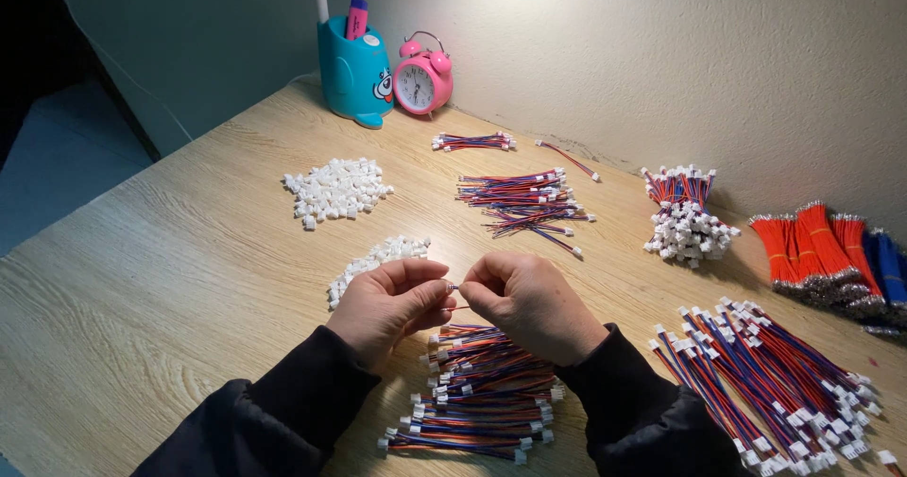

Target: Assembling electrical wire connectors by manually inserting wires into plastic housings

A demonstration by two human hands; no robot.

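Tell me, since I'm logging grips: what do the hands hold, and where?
Both hands, left hand and right hand, pinch a thin wire by its ends between fingertips.

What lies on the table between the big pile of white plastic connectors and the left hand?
In the head view, a smaller heap of white connectors lies there, near the left hand.

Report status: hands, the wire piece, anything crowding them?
Left hand and right hand pinch a thin wire between fingertips. Finished wire pile lies below. White connectors beside left hand, apart.
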